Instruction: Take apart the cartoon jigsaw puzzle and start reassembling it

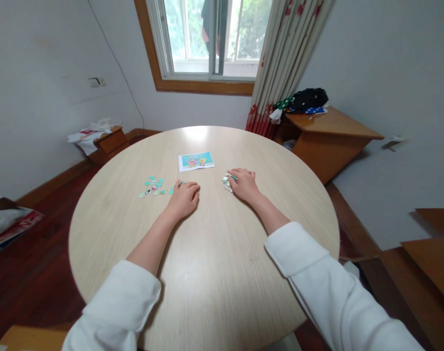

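Note:
My left hand (185, 197) rests on the round wooden table (207, 273) with its fingers curled, and a teal puzzle piece (172, 189) shows at its fingertips. To its left lie several loose teal puzzle pieces (153, 187). My right hand (244, 184) lies curled over a small cluster of puzzle pieces (227, 183); a teal bit shows between its fingers. A small picture card (196, 161) lies flat beyond both hands, near the table's middle.
A wooden desk (331, 131) with dark clothes on it stands at the right, beside a curtain (283, 63) and window. A low wooden box (110, 141) with papers sits on the floor at the left. Cardboard sheets (434, 253) lean at the far right.

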